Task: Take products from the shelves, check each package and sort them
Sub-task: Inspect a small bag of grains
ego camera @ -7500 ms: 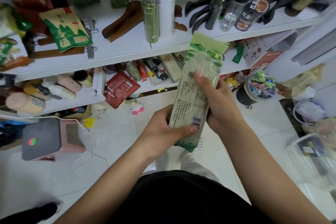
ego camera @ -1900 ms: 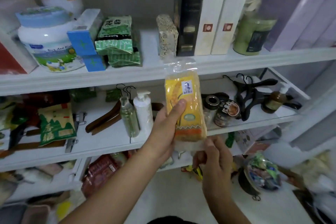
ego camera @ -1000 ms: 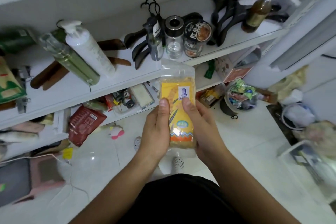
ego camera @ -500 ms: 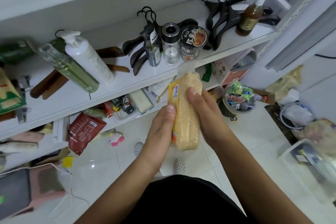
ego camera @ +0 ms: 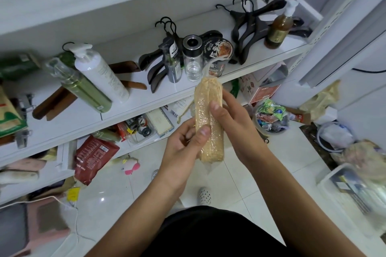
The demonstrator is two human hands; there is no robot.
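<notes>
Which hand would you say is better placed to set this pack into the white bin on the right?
Probably the right hand: it grips the pack on the side nearer the white bin; the left hand would have to cross.

1. Up on the white middle shelf (ego camera: pixel 150 98): white pump bottle (ego camera: pixel 100 75) just beside green bottle (ego camera: pixel 83 89), glass jar (ego camera: pixel 193 58), noodle cup (ego camera: pixel 218 52), brown pump bottle (ego camera: pixel 278 29), black hangers (ego camera: pixel 250 27) lying flat.
2. Down on the lower shelf (ego camera: pixel 146 143): clear tray (ego camera: pixel 144 128) of small rolls.
3. On the tiled floor (ego camera: pixel 117 194): pink toy (ego camera: pixel 131 166), bowl of packets (ego camera: pixel 256 125).
</notes>
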